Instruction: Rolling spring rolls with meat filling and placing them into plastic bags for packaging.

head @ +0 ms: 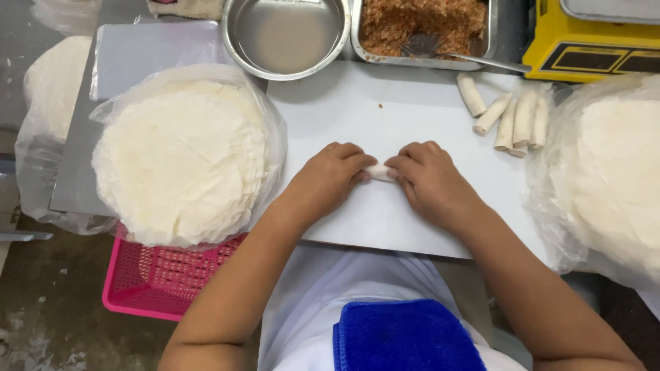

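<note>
Both hands meet on a small white roll (379, 172) that lies on the white cutting board (357, 110), near the board's middle. The left hand (328, 177) has its fingers curled down over the roll's left end, and the right hand (427, 177) curls over its right end, so that only a short piece of the roll shows between the fingertips.

Toward the board's far right corner lies a cluster of finished rolls (512, 118), well apart from the hands. Just left of the board, a stack of round wrappers (180, 161) sits in a clear plastic bag atop a pink basket (158, 278); a second bagged stack (615, 175) overlaps the board's right edge. Beyond the board's far edge stand a round metal bowl of cloudy liquid (287, 34) and a metal tray of reddish-brown filling (423, 24) with a fork (447, 51) in it. A yellow scale (591, 48) stands to the right of the tray. Nearer than the board, a blue cloth (405, 336) lies on the person's lap.
</note>
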